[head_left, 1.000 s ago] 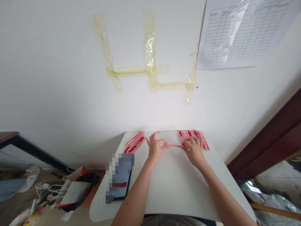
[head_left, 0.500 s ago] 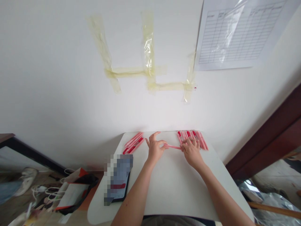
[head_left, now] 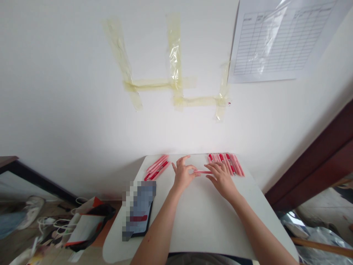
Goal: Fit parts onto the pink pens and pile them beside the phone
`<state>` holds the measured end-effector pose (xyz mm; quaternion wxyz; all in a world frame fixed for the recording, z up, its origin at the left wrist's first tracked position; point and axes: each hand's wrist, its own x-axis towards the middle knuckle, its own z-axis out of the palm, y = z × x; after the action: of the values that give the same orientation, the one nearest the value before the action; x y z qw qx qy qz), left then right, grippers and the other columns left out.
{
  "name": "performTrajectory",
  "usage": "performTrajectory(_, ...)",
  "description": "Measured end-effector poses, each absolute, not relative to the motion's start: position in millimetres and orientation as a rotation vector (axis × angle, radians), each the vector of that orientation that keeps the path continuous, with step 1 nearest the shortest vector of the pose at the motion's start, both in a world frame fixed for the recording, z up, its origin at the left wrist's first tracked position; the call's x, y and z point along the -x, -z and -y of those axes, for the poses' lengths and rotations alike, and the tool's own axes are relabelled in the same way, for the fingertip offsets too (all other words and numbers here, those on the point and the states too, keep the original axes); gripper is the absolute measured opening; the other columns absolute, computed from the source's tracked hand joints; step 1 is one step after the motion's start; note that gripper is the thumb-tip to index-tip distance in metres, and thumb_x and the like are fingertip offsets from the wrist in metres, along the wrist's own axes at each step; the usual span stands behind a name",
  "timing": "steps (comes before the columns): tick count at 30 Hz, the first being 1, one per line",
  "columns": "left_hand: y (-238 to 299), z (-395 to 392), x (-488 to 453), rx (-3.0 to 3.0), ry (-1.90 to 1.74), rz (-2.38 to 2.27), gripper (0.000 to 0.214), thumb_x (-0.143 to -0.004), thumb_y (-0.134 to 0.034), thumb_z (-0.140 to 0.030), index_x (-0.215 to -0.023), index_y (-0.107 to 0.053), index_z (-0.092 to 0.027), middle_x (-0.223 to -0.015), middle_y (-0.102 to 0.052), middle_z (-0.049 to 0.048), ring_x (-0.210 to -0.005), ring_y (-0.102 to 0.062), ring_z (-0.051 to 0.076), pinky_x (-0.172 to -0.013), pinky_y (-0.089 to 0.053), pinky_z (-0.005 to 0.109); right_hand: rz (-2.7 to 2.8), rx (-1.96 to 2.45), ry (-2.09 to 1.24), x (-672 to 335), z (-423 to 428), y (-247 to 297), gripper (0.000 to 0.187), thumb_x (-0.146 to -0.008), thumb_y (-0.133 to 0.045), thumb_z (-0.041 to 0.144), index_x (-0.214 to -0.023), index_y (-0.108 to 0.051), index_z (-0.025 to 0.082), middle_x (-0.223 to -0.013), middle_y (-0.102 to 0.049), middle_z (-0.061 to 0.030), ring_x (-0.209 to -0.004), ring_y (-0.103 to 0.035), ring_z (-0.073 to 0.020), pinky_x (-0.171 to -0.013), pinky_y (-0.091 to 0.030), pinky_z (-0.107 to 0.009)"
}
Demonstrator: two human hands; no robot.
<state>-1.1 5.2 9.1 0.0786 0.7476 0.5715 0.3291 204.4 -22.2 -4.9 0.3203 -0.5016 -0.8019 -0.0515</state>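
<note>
A slim pink pen (head_left: 203, 172) lies level between my two hands, above the white table. The thumb and index finger of my left hand (head_left: 182, 176) pinch its left end, while the other fingers lift away. My right hand (head_left: 223, 180) is open at the pen's right end, thumb apart from the stretched fingers, which hide that end. Beyond my right hand is a row of pink and red pens (head_left: 239, 165), partly covered by the fingers. To the left of my left hand lies a smaller bunch of pink and red pens (head_left: 157, 168).
A phone (head_left: 142, 213), largely pixelated, lies on the left of the white table (head_left: 209, 228). A white wall with yellowish tape (head_left: 175, 55) and a printed sheet (head_left: 275, 44) stands behind. Bags and cables (head_left: 82, 224) are on the floor at left.
My right hand has loosened from the pen's right end, its thumb and fingers now apart and shifted slightly left. The left hand keeps its pinch.
</note>
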Motion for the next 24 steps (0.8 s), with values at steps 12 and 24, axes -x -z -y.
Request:
performTrajectory(12,-6,-9,4,-2.171,-1.038,-1.782,0.034,-0.080,-0.070,-0.044,-0.113,-0.066,-0.036,-0.142,-0.054,0.0041,-0.137,-0.041,0.029,-0.113,-0.007,0.073,1.567,1.176,-0.624,-199,19,11,0.029,-0.093,-0.049,0.041,-0.116,-0.055,0.024,-0.108,-0.062,-0.0078,-0.096,-0.060,-0.0215,-0.084,-0.051,-0.040)
performTrajectory(24,7,-11,6,-2.132,-0.870,-1.916,0.022,-0.086,-0.062,-0.039,-0.106,-0.068,-0.031,-0.140,-0.055,0.0080,-0.136,-0.041,0.031,-0.108,-0.010,0.077,0.860,0.684,-1.510,-217,24,-20,0.047,-0.088,-0.033,0.069,-0.069,-0.035,0.026,-0.062,-0.030,0.0041,-0.058,-0.037,-0.0159,-0.062,-0.044,-0.036)
